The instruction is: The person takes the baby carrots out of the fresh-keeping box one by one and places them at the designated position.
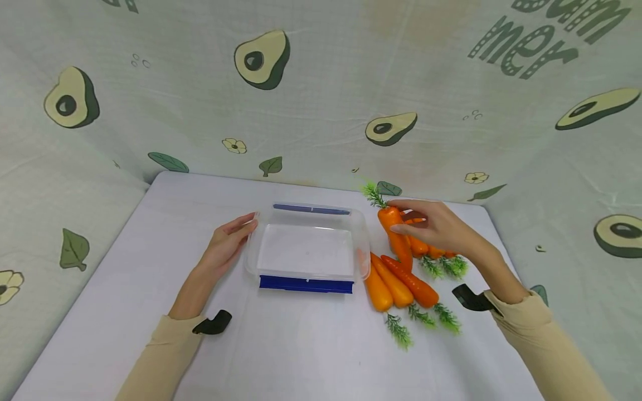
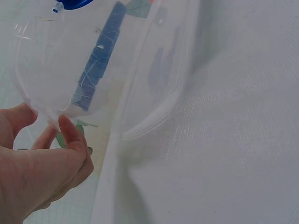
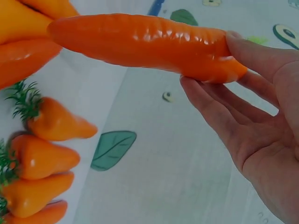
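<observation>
In the head view, a clear plastic container point(image 1: 306, 250) with blue clip flaps sits mid-table. My left hand point(image 1: 228, 245) holds its left side; up close in the left wrist view, thumb and fingers point(image 2: 71, 133) pinch the clear rim. My right hand point(image 1: 433, 225) grips a large orange carrot point(image 1: 398, 239) near its leafy top, right of the container. The right wrist view shows this carrot point(image 3: 140, 42) between thumb and fingertips, its narrow end pointing away from the palm. No carrot shows inside the container.
Several larger carrots point(image 1: 393, 281) lie against the container's right side, leaves toward the front. Behind them, smaller carrots point(image 3: 44, 156) lie in a row, partly hidden by the right hand in the head view. An avocado-print cloth point(image 1: 321, 111) hangs behind the white table point(image 1: 281, 345).
</observation>
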The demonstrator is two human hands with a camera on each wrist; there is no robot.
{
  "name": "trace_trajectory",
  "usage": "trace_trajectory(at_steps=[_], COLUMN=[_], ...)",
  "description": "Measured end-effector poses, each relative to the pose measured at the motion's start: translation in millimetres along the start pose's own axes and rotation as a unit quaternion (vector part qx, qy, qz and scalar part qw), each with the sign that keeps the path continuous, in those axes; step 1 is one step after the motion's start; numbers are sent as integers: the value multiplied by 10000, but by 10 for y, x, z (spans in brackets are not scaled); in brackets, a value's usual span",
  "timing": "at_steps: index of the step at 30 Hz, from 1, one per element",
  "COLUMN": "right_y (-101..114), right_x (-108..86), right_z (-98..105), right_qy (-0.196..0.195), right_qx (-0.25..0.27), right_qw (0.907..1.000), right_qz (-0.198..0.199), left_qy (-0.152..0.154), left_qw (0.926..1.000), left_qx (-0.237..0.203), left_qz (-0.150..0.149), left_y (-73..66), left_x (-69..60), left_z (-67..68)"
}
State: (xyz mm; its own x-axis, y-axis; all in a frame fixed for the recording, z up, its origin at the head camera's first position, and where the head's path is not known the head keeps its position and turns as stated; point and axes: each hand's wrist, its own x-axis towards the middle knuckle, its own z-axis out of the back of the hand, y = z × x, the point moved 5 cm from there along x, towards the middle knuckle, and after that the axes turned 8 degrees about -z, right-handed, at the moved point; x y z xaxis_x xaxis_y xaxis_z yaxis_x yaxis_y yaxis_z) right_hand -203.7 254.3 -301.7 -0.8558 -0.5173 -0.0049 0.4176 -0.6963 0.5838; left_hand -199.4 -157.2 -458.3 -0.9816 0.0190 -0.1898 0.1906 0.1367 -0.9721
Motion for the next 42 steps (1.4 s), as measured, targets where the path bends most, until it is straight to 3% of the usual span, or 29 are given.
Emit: trace_trajectory(at_steps=[18, 34, 42], right_y=[-527, -925, -1024], right_x=[-559, -898, -965], right_z=[-2, -214, -360], right_qy=[-515, -120, 89], right_qx=[-380, -185, -132], right_qw=[9973, 9959, 9960], right_qz=[-369, -877, -878], left_qy=[-13, -18, 13], left_qw=[10000, 9999, 9999], left_qx=[-24, -129, -140], left_qz=[-7, -63, -70], left_y=[-17, 6, 2], left_x=[-6, 8, 12], left_z=[3, -3, 8])
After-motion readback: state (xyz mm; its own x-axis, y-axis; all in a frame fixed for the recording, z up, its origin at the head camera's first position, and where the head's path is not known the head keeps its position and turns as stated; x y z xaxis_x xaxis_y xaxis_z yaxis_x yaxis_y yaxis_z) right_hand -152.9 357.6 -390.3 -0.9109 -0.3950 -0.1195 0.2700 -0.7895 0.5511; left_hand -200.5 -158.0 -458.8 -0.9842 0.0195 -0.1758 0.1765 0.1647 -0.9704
